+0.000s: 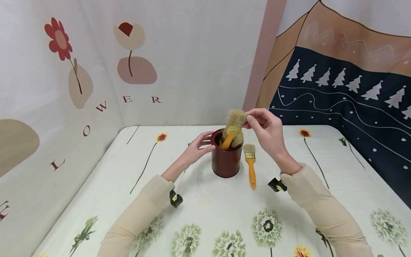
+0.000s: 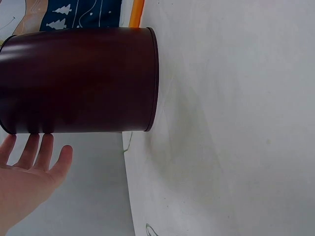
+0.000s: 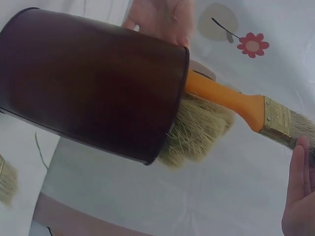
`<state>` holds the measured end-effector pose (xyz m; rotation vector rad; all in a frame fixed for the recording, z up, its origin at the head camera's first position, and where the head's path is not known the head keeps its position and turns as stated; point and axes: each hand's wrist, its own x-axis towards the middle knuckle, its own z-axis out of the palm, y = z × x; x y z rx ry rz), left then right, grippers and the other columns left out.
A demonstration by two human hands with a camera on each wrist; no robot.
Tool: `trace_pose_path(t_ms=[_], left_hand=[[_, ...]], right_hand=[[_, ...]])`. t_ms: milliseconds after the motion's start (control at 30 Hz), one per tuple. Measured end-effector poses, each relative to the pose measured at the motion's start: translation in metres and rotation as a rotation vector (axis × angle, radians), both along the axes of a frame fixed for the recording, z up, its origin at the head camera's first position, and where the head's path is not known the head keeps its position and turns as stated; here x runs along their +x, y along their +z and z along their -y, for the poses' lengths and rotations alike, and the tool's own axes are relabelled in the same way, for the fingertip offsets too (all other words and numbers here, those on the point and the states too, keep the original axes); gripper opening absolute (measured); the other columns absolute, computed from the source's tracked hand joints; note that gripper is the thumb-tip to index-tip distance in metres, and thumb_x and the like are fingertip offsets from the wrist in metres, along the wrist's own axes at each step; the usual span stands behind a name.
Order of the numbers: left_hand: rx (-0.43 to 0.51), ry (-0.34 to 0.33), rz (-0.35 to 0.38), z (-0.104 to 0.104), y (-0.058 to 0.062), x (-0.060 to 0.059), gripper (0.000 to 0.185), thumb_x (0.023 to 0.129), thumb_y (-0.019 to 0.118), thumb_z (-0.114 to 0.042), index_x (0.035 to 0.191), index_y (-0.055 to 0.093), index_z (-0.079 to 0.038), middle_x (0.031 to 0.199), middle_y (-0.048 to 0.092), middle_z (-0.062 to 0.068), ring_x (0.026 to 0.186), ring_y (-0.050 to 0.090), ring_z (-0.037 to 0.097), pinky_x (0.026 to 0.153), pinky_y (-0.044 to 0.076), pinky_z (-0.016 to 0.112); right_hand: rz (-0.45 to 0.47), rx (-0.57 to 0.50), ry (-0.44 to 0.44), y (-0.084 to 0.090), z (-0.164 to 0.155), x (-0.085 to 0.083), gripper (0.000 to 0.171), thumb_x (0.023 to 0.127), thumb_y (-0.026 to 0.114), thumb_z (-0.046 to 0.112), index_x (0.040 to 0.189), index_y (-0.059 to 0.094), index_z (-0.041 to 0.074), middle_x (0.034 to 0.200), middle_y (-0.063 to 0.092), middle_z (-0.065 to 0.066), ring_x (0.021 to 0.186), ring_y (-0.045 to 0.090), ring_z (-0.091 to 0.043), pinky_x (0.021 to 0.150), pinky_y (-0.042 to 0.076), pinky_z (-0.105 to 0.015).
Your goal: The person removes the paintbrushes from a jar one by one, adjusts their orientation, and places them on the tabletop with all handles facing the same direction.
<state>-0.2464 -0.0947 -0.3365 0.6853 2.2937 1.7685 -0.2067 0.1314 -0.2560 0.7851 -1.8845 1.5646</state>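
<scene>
A dark red can (image 1: pixel 226 162) stands upright on the table. My left hand (image 1: pixel 199 144) rests its fingertips against the can's side near the rim, the fingers fairly straight in the left wrist view. My right hand (image 1: pixel 268 130) pinches the bristle end of a paintbrush (image 1: pixel 228 140). Its orange handle points down into the can (image 3: pixel 93 83), and the handle's tip is hidden inside. Bristles of at least one other brush (image 3: pixel 199 125) stick out over the rim. Right of the can, another orange-handled paintbrush (image 1: pixel 251 171) lies flat, bristles pointing away from me.
A white cloth with printed flowers covers the table (image 1: pixel 199 214). Behind it hangs a pale curtain (image 1: pixel 199 53) with printed flowers and letters. A dark blue cloth with printed white trees (image 1: pixel 346 103) hangs at the right.
</scene>
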Motion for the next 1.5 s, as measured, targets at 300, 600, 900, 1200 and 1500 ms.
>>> trace_pose_path(t_ms=[300,600,900,1200,1500], left_hand=[[0.016,-0.009,0.001,0.001,-0.003,-0.002,0.054,0.088,0.055,-0.013,0.135,0.031,-0.006,0.13,0.037,0.015,0.117,0.038,0.028,0.092,0.037,0.037],[0.027,-0.01,0.0,0.001,-0.004,-0.003,0.054,0.088,0.055,-0.013,0.135,0.031,-0.006,0.13,0.038,0.015,0.116,0.039,0.027,0.092,0.037,0.035],[0.015,-0.002,-0.006,0.001,-0.003,-0.002,0.054,0.088,0.055,-0.014,0.135,0.031,-0.006,0.129,0.038,0.016,0.116,0.039,0.027,0.092,0.037,0.036],[0.025,-0.002,0.0,0.001,-0.003,-0.002,0.054,0.088,0.055,-0.013,0.135,0.031,-0.006,0.129,0.039,0.016,0.116,0.039,0.027,0.092,0.036,0.036],[0.015,0.004,-0.007,0.001,-0.003,-0.002,0.053,0.088,0.056,-0.014,0.135,0.032,-0.006,0.129,0.039,0.016,0.116,0.039,0.028,0.092,0.036,0.038]], right_hand=[[-0.021,-0.063,0.025,0.007,-0.011,-0.009,0.012,0.084,0.05,-0.012,0.094,0.053,-0.015,0.081,0.06,-0.003,0.066,0.059,-0.012,0.066,0.049,-0.02],[0.005,-0.149,0.029,0.009,-0.026,-0.022,0.012,0.085,0.054,-0.004,0.096,0.059,-0.004,0.084,0.062,-0.006,0.068,0.059,-0.016,0.068,0.048,-0.019],[-0.061,-0.226,0.039,0.022,-0.04,-0.024,0.01,0.086,0.054,-0.001,0.093,0.058,-0.005,0.084,0.06,-0.013,0.064,0.057,-0.017,0.064,0.049,-0.022],[0.013,-0.303,0.091,0.026,-0.055,-0.026,0.01,0.085,0.054,-0.001,0.094,0.058,-0.005,0.084,0.059,-0.014,0.062,0.055,-0.018,0.062,0.049,-0.02],[0.137,-0.292,0.167,0.021,-0.066,-0.032,0.008,0.085,0.055,-0.001,0.092,0.059,-0.003,0.078,0.057,-0.011,0.058,0.053,-0.016,0.061,0.048,-0.018]])
